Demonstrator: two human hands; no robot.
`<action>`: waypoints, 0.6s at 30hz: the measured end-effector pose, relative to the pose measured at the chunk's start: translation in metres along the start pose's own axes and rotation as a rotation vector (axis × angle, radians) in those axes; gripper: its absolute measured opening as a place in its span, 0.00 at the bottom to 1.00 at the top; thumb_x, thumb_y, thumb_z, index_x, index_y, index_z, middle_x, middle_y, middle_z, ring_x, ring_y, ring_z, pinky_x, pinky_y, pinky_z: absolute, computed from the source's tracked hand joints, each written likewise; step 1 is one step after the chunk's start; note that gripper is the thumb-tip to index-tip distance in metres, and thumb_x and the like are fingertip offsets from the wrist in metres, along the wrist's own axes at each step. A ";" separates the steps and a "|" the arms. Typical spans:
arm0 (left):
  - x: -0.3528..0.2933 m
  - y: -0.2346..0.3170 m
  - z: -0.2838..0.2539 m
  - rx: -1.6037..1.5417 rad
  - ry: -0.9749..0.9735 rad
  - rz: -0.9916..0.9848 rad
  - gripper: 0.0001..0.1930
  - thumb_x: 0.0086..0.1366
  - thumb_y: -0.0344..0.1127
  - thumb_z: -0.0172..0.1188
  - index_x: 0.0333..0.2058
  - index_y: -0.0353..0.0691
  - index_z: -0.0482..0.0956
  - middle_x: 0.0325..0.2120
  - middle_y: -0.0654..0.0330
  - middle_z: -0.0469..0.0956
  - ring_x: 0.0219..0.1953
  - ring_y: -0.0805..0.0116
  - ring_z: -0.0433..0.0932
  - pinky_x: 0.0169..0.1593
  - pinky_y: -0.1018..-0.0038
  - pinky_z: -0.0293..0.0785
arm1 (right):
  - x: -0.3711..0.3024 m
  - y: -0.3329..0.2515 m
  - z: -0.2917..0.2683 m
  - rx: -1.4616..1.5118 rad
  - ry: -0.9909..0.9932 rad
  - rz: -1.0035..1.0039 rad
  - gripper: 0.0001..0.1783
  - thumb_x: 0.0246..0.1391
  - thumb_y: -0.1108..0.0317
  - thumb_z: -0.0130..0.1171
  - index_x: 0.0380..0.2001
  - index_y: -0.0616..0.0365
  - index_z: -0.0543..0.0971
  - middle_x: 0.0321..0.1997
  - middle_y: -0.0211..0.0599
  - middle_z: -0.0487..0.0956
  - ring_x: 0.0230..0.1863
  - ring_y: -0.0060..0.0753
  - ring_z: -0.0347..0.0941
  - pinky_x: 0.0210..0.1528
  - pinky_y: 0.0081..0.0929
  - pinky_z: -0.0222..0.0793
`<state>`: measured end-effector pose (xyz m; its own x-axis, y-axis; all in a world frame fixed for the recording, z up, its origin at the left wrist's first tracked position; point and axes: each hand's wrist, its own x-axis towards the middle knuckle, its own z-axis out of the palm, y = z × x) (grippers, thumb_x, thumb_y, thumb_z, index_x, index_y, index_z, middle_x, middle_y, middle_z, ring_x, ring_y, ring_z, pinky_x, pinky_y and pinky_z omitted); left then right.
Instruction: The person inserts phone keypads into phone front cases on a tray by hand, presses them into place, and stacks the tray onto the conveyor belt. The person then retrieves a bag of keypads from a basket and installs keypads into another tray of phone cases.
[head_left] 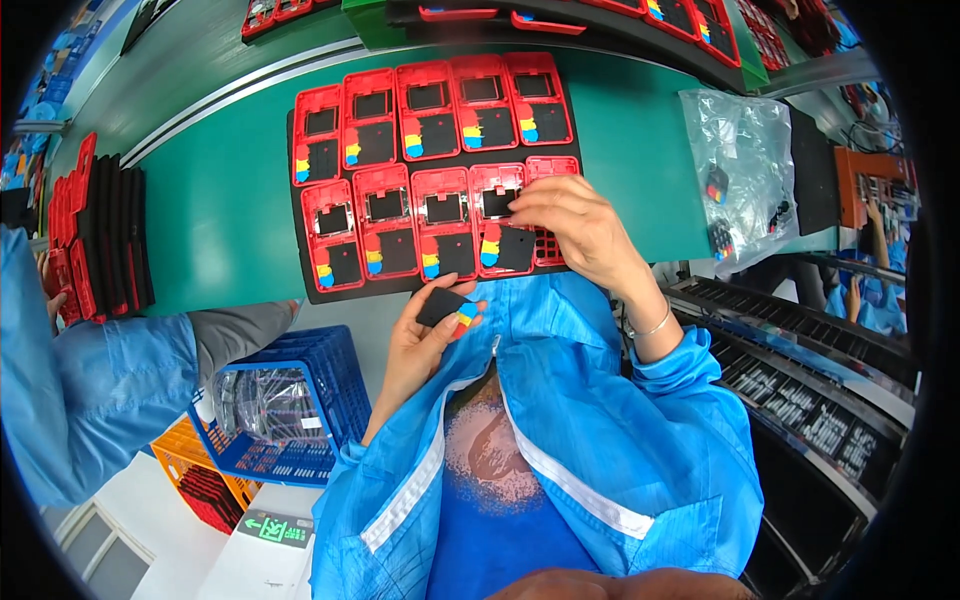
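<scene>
my left hand (pixel 425 335) pinches a black keypad piece (pixel 447 305) just below the tray (pixel 300 215); right hand (pixel 580 225), fingers curled, presses the bare red shell (pixel 552 210) up-right of it.

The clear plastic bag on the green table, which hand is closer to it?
Right. The right hand rests on the red frames just left of the plastic bag; the left hand is farther, near the body.

Green surface (pixel 230 210) under everything. Stack of red and black trays (pixel 95 235) at far left. Clear plastic bag (pixel 740 170) of small parts at right. Blue crate (pixel 290 410) lower left, orange crate (pixel 190 470) beneath. Co-worker's blue sleeve (pixel 90 390) left.
</scene>
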<state>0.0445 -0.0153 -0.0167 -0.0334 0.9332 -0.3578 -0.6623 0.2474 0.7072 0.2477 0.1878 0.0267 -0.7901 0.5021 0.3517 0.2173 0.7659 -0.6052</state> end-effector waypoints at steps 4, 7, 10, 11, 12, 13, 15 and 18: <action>0.000 0.000 0.001 0.016 -0.005 -0.002 0.26 0.74 0.20 0.51 0.69 0.30 0.60 0.62 0.41 0.72 0.61 0.48 0.78 0.64 0.60 0.77 | -0.006 -0.020 0.009 -0.176 0.039 0.078 0.17 0.46 0.77 0.67 0.42 0.56 0.86 0.44 0.36 0.84 0.52 0.43 0.77 0.58 0.42 0.71; -0.002 0.004 0.005 -0.026 -0.004 -0.020 0.28 0.73 0.19 0.51 0.69 0.30 0.59 0.62 0.40 0.71 0.61 0.48 0.78 0.65 0.60 0.77 | -0.010 -0.018 0.019 -0.196 0.019 0.059 0.15 0.47 0.75 0.69 0.42 0.55 0.87 0.42 0.35 0.83 0.51 0.42 0.76 0.58 0.43 0.69; -0.001 0.004 0.007 -0.006 -0.017 -0.034 0.29 0.71 0.18 0.52 0.69 0.30 0.59 0.62 0.39 0.71 0.61 0.47 0.77 0.65 0.61 0.76 | -0.010 -0.012 0.023 -0.083 0.084 0.065 0.14 0.47 0.74 0.70 0.41 0.55 0.87 0.42 0.34 0.82 0.51 0.42 0.76 0.59 0.42 0.69; 0.000 0.003 0.007 -0.010 -0.020 -0.032 0.29 0.70 0.17 0.53 0.69 0.30 0.59 0.62 0.40 0.71 0.61 0.47 0.77 0.65 0.61 0.76 | -0.010 -0.011 0.024 -0.105 0.068 0.067 0.14 0.48 0.74 0.70 0.41 0.55 0.88 0.41 0.34 0.82 0.51 0.42 0.76 0.59 0.42 0.68; 0.001 0.002 0.007 -0.014 -0.023 -0.031 0.30 0.70 0.16 0.53 0.69 0.30 0.60 0.62 0.40 0.71 0.61 0.47 0.77 0.65 0.61 0.75 | -0.010 -0.011 0.024 -0.127 0.053 0.070 0.14 0.49 0.74 0.70 0.41 0.54 0.88 0.41 0.34 0.82 0.50 0.41 0.76 0.59 0.43 0.68; 0.001 0.002 0.008 -0.012 -0.023 -0.031 0.30 0.70 0.16 0.53 0.69 0.30 0.60 0.62 0.40 0.71 0.61 0.47 0.77 0.65 0.61 0.75 | -0.008 -0.013 0.023 -0.126 0.054 0.070 0.14 0.49 0.74 0.70 0.41 0.54 0.88 0.41 0.34 0.82 0.50 0.41 0.76 0.59 0.43 0.68; 0.002 0.002 0.011 0.015 -0.043 -0.024 0.33 0.68 0.14 0.54 0.70 0.31 0.59 0.62 0.42 0.71 0.62 0.50 0.77 0.67 0.62 0.74 | -0.006 -0.020 0.019 -0.263 0.105 0.089 0.14 0.51 0.72 0.70 0.43 0.55 0.88 0.40 0.36 0.83 0.47 0.42 0.77 0.55 0.41 0.71; 0.002 0.005 0.024 0.131 -0.030 0.021 0.38 0.67 0.14 0.56 0.74 0.33 0.52 0.62 0.44 0.69 0.59 0.54 0.79 0.61 0.66 0.78 | -0.015 -0.038 0.022 0.060 0.139 0.125 0.16 0.51 0.71 0.71 0.45 0.57 0.87 0.42 0.39 0.82 0.46 0.43 0.79 0.49 0.40 0.76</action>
<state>0.0586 -0.0062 0.0007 -0.0228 0.9453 -0.3253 -0.5586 0.2578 0.7884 0.2385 0.1427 0.0286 -0.6714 0.6456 0.3640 0.2709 0.6709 -0.6903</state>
